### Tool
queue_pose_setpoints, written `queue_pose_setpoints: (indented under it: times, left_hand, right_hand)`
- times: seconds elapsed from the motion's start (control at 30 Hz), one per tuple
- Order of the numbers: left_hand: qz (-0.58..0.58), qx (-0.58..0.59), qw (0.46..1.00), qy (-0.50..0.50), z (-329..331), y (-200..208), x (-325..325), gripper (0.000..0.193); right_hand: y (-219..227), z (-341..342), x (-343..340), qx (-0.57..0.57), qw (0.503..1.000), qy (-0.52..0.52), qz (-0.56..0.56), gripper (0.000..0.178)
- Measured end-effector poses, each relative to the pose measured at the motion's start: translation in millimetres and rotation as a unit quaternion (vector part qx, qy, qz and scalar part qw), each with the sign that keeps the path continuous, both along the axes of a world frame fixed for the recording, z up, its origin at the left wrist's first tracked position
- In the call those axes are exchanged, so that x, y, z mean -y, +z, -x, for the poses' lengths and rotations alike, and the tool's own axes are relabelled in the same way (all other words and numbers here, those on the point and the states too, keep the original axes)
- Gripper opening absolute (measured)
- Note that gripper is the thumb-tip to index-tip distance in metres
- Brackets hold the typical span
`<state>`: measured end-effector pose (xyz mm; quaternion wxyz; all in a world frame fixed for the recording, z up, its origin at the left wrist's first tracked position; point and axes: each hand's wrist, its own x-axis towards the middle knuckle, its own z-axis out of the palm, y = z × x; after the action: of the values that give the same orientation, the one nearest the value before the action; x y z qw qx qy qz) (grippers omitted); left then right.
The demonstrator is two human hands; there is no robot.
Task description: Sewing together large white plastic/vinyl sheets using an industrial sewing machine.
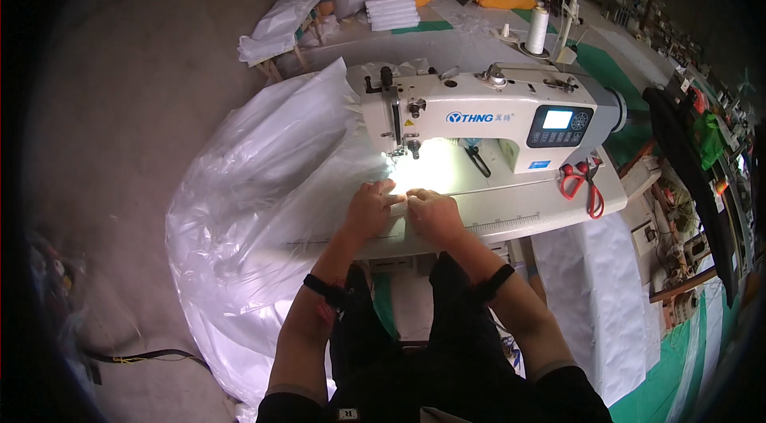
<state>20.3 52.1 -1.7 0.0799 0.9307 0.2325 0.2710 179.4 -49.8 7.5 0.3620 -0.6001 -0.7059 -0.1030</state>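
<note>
Head view: left hand (pixel 369 207) and right hand (pixel 432 211) each pinch the white fabric edge (pixel 405 198) flat on worktop (pixel 511 211), just before the needle (pixel 396 153). Risk: fingertips drift under needle; plastic sheet (pixel 255 207) drags the seam.
</note>
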Motion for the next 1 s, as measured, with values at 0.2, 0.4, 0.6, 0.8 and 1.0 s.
queue_pose_setpoints:
  times: [0.2, 0.4, 0.6, 0.8, 1.0]
  left_hand:
    - [0.019, -0.009, 1.000, -0.001, -1.5, -7.1, -2.6, 0.030]
    - [0.099, 0.076, 0.992, 0.035, 2.7, 1.1, 13.0, 0.021]
    - [-0.042, -0.006, 0.999, 0.020, -1.9, 14.8, 22.4, 0.016]
    - [-0.034, -0.026, 0.999, 0.004, -2.9, 12.1, 16.6, 0.019]
    - [-0.004, -0.019, 0.998, -0.065, -0.3, 18.3, 3.6, 0.027]
  right_hand:
    - [-8.7, -2.5, -0.9, -0.030, 0.999, -0.004, 0.024, 0.007]
    - [-10.8, -4.2, -0.9, -0.035, 0.999, 0.011, 0.015, 0.006]
    - [-10.1, -8.6, 1.1, -0.128, 0.991, 0.015, 0.037, 0.006]
    - [-8.8, -12.5, -1.6, -0.133, 0.990, 0.033, 0.041, 0.007]
    - [6.3, -23.1, -0.9, 0.006, 0.989, 0.084, 0.121, 0.011]
